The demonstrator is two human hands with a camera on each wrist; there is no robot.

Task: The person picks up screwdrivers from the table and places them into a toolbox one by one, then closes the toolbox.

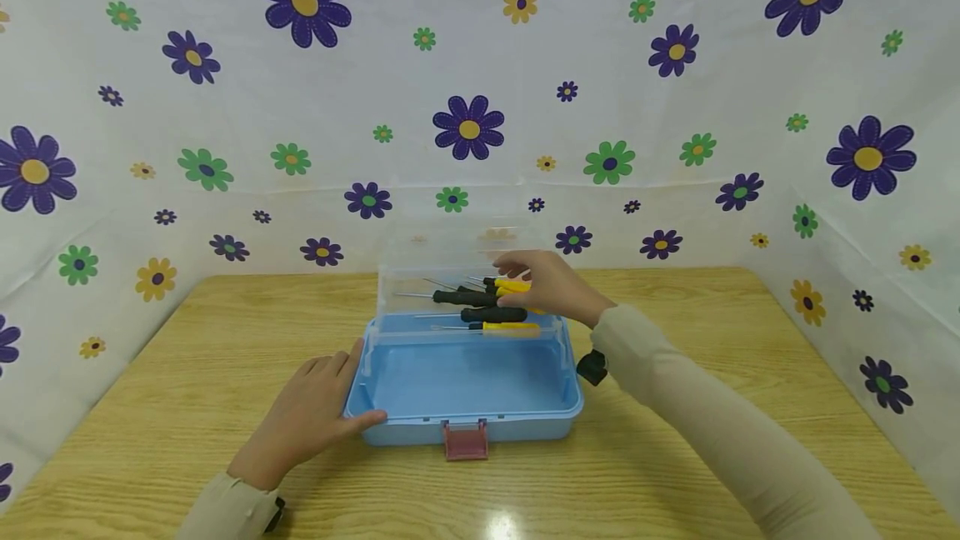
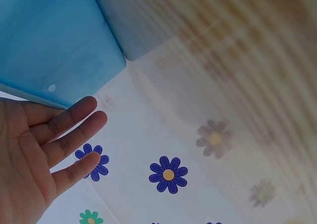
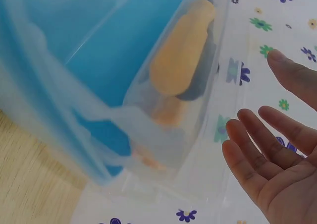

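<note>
A light blue toolbox (image 1: 405,432) stands with its clear lid (image 1: 442,250) raised at the back. Several screwdrivers lie in its clear upper tray (image 1: 393,327), among them a black-handled screwdriver (image 1: 493,315) and a yellow-handled screwdriver (image 1: 512,329). My left hand (image 1: 311,407) rests against the box's left side, thumb on the front rim. Its fingers (image 2: 69,142) look extended in the left wrist view. Over the right end of the tray is my right hand (image 1: 558,283). In the right wrist view that hand (image 3: 277,169) has loosely bent fingers holding nothing, beside a yellow handle (image 3: 178,55).
The box's lower compartment (image 1: 468,377) shows a bare blue floor. A pink latch (image 1: 467,442) hangs down at the front. Around the box is a wood-grain table (image 1: 637,473), with a flowered white cloth (image 1: 525,57) behind and at both sides.
</note>
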